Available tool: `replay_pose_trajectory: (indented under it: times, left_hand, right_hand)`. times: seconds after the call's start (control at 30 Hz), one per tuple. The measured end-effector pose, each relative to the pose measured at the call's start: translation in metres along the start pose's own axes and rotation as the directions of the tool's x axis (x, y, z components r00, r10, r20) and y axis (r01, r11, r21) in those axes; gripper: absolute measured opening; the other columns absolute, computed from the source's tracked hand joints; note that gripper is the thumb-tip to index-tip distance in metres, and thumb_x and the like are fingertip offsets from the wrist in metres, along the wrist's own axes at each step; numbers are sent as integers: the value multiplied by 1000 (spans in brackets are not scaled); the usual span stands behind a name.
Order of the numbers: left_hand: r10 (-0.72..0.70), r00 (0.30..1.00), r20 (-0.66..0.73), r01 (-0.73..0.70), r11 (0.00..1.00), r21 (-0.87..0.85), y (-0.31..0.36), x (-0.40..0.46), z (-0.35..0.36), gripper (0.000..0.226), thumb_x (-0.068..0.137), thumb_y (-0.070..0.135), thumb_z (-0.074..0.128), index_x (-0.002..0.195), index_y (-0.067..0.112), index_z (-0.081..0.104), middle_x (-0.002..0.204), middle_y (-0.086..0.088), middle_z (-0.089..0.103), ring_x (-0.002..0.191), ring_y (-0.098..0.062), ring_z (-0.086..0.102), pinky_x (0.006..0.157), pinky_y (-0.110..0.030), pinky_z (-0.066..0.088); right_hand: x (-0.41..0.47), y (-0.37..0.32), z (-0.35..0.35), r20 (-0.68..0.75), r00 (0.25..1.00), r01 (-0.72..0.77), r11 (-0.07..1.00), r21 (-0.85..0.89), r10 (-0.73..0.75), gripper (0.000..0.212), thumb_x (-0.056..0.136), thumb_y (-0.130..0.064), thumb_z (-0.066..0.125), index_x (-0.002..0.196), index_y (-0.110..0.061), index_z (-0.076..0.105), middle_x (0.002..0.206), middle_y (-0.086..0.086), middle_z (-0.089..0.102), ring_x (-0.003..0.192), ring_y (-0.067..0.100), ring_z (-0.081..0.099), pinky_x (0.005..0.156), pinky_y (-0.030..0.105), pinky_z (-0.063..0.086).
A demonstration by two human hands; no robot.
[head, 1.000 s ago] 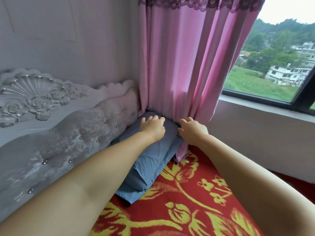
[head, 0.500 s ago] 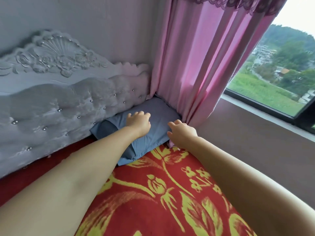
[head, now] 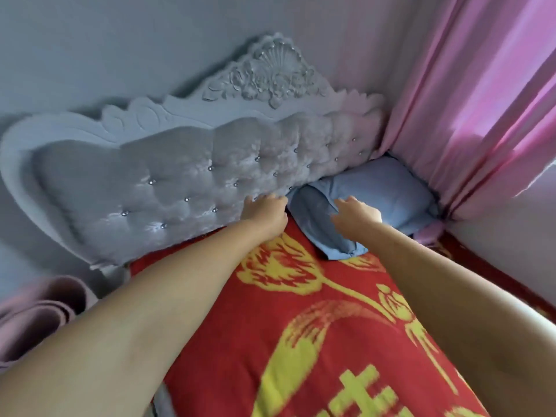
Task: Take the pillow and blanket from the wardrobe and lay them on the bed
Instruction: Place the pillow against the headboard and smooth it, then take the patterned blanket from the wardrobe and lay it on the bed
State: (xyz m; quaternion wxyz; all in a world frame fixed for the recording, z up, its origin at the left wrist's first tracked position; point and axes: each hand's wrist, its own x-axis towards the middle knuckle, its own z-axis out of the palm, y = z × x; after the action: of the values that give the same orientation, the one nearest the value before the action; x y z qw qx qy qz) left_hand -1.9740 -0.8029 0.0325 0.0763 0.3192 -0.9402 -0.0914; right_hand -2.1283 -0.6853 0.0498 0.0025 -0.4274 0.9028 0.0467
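Observation:
A blue pillow (head: 382, 200) lies at the head of the bed, tucked into the corner between the headboard and the pink curtain. The red blanket with yellow flowers (head: 301, 326) covers the bed below it. My left hand (head: 264, 212) is just left of the pillow's near end, against the headboard's base, fingers curled and holding nothing. My right hand (head: 356, 215) hovers over the pillow's left part with fingers loosely spread; I cannot tell if it touches the fabric.
A grey tufted headboard (head: 168, 182) with carved top stands against the wall. Pink curtains (head: 469, 115) hang at the right, touching the pillow's far side. Pink rolled fabric (head: 36, 317) sits at the lower left beside the bed.
Both hands have slid left along the pillow; the left hand is off it now, by the headboard. The view swung left, so the window is gone from sight.

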Motion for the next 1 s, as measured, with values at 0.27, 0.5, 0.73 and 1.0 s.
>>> replay_pose_trajectory:
  times: [0.27,0.5,0.73,1.0]
  left_hand:
    - [-56,998,-28,54,997,-50,-148,-69,-35,31,94,25,40,119,15,54,124,-11,57,118,-33,49,98,-48,35]
    - [-77,996,51,82,992,-97,-162,-139,-23,37,97,38,36,120,14,54,126,-10,56,119,-31,48,100,-50,33]
    - [-204,979,3,204,979,-30,-202,-249,-38,38,97,37,37,123,14,54,127,-9,56,115,-31,52,94,-43,40]
    - [-362,932,31,364,925,-113,-184,-438,-25,31,96,29,39,109,8,58,115,-13,58,109,-35,54,88,-42,46]
  right_hand:
    - [-32,-154,-14,51,998,50,995,-89,-46,38,101,-31,33,135,-18,42,134,10,46,117,32,51,76,39,40]
    - [-81,-208,-5,99,989,117,990,-78,-109,39,100,-25,35,137,-15,41,135,11,45,112,32,54,83,42,47]
    - [-157,-275,5,115,949,303,951,-63,-295,39,100,-28,37,136,-18,45,137,8,44,116,30,53,84,41,48]
    - [-299,-322,25,130,870,484,873,-49,-475,41,100,-35,35,136,-18,44,133,9,48,113,31,56,75,37,41]
